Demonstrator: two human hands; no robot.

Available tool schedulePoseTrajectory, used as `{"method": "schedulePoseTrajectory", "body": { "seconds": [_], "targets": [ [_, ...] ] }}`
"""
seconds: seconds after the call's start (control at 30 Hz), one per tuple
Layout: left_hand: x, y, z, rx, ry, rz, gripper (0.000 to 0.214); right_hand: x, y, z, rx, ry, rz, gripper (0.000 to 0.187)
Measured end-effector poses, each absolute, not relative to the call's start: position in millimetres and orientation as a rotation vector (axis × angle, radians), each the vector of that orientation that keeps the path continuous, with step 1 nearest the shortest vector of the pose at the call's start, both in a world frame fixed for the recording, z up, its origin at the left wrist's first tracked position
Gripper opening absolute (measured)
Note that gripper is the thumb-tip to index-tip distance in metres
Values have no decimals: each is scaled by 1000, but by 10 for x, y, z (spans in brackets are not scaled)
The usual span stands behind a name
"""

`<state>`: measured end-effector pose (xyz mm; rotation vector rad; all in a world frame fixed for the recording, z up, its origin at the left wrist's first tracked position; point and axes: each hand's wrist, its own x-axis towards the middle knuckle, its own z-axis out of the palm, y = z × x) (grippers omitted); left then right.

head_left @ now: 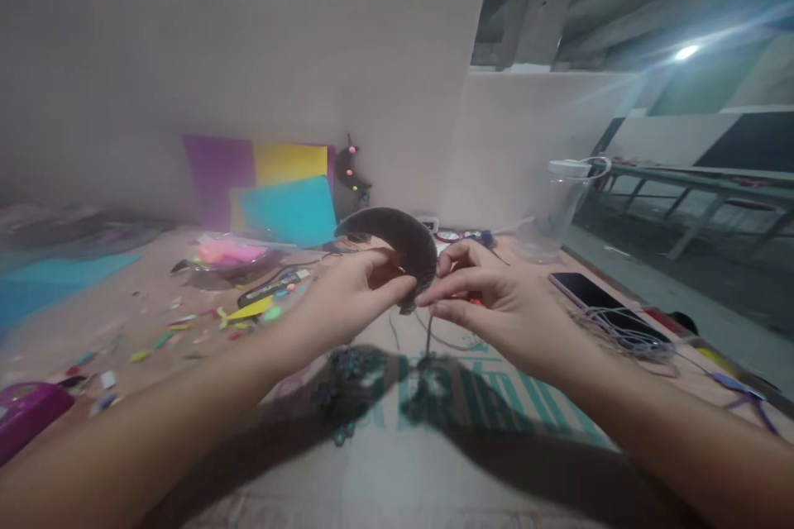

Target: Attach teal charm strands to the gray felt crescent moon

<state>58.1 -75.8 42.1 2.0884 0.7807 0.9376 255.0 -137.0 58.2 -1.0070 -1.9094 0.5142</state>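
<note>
My left hand point(365, 289) grips a dark crescent-moon cutout point(409, 235) between thumb and fingers, its curve arching up and to the right. Close against the crescent's right side and lower tip, my right hand point(477, 285) is closed in a pinch. A thin dark cord point(428, 339) hangs down from its fingertips. Whether the right fingers also touch the crescent itself I cannot tell. Below the hands, dark bead-like pieces point(344, 372) lie in shadow on a pale sheet with green lettering point(490, 397).
Against the white board point(248, 66) lean coloured sheets point(289, 211) and another crescent with small balls point(348, 169). Scraps point(165, 339) and a pink-filled bag point(229, 252) lie left. A clear jug point(549, 211), a phone point(595, 302) and tangled cord point(626, 335) are right.
</note>
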Motion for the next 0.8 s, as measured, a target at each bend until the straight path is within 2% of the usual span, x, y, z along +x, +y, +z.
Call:
{"method": "schedulePoseTrajectory", "body": {
  "seconds": [0.17, 0.47, 0.8],
  "targets": [
    [576, -868, 461, 2350, 934, 945, 23, 2563, -1283, 476, -1009, -1829, 396, 8],
    [645, -925, 422, 2400, 650, 924, 29, 2494, -1232, 331, -917, -1693, 530, 7],
    [674, -945, 349, 2099, 618, 861, 16, 2490, -1238, 322, -998, -1647, 409, 9]
  ]
}}
